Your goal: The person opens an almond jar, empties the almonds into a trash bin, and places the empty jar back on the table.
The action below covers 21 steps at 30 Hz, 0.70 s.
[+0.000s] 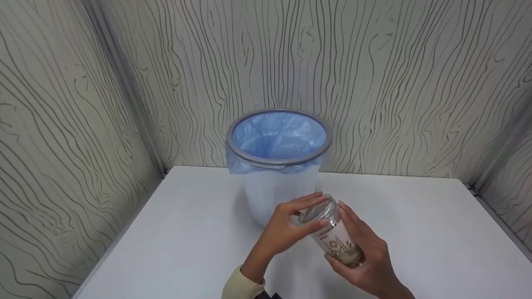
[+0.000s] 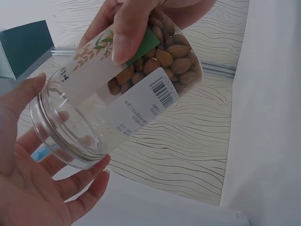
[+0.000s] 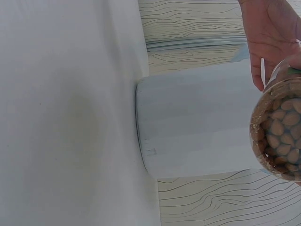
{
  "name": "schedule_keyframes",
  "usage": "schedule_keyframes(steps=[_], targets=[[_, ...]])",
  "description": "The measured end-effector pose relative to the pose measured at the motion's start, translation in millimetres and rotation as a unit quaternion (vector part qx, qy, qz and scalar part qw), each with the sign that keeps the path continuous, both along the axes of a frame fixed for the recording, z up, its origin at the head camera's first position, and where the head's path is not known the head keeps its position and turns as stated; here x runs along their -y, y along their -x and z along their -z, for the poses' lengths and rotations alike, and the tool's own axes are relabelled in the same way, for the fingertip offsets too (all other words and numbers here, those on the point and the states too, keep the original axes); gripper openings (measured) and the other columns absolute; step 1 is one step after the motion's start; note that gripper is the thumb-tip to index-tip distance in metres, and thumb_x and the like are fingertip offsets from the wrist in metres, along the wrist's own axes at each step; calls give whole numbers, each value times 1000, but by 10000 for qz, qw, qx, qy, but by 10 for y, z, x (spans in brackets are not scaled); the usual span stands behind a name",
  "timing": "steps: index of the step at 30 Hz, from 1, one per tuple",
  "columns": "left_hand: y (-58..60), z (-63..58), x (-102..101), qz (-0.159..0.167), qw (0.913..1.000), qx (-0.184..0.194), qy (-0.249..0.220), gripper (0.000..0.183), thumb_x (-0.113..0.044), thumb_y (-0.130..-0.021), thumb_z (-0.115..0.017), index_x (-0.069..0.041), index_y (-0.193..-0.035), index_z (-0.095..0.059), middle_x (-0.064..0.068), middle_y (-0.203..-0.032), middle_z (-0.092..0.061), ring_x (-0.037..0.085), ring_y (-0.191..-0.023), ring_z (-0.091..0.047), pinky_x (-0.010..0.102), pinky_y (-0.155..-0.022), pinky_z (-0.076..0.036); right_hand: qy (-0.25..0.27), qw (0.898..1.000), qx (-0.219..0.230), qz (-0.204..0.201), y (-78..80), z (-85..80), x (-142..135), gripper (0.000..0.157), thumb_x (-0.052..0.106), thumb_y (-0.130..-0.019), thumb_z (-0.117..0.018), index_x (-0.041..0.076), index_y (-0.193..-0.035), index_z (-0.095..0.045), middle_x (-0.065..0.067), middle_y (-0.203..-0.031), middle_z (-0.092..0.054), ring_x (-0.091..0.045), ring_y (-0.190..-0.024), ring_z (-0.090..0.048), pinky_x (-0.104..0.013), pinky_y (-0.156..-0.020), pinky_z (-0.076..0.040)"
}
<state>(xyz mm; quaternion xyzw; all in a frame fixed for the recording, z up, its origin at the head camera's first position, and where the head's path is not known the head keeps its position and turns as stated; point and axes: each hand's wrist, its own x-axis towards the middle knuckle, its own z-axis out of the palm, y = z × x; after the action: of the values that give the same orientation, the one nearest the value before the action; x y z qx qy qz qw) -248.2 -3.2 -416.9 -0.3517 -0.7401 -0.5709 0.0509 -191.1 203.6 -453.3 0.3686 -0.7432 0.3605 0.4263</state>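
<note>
Wood-grain walls point(image 1: 374, 83) at 12, 9 and 3 o'clock, clock read off the head view. White counter point(image 1: 166, 241) inside them. Bin point(image 1: 278, 187) stands upright on it toward 12, white body, grey ring at the mouth. Blue bag point(image 1: 286, 124) lines it, edge hanging outside below the ring. Both hands work at the bin's 5 o'clock, near side. Right hand point(image 1: 370, 249): fingers grasping the jar point(image 1: 338, 238) by the body, thumb round about 6, fingers along 2. Left hand point(image 1: 295, 220): fingers clamped on the lid point(image 2: 68, 139), thumb one side, fingertips the other. Jar is held above the counter, tilted, lid end to 11, base to 5. Lid is clear and sits on the jar. White label point(image 1: 338, 245) with gold plant print on the body; smaller barcode point(image 2: 163, 92) on another side. Almonds point(image 2: 174, 54) bunched at the base end; lid end shows clear.
</note>
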Motion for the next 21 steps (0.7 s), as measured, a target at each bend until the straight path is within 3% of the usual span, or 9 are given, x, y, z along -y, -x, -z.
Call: schedule_keyframes(steps=[13, 21], targets=[[-28, -41, 13, -256, 9994, 223, 71, 46, -42, -91, -74, -31, -135, -67, -16, -140, -59, 8, -130, -55, 41, -93, -48, 21, 9999, -134, -9, 3, -2, 13, 94, 19, -66, -93, -20, -138, -46, -38, -140, -50, -20, -130, -56, -20, -102, -45], [-17, -34, 31, -224, 9993, 305, -25, 45, -43, -93, -72, -31, -135, -67, -16, -139, -60, 10, -128, -58, 41, -94, -47, 25, 9999, -95, -48, 21, 29, 7, 94, 21, -68, -93, -20, -138, -46, -38, -141, -49, -21, -133, -54, -23, -104, -43]])
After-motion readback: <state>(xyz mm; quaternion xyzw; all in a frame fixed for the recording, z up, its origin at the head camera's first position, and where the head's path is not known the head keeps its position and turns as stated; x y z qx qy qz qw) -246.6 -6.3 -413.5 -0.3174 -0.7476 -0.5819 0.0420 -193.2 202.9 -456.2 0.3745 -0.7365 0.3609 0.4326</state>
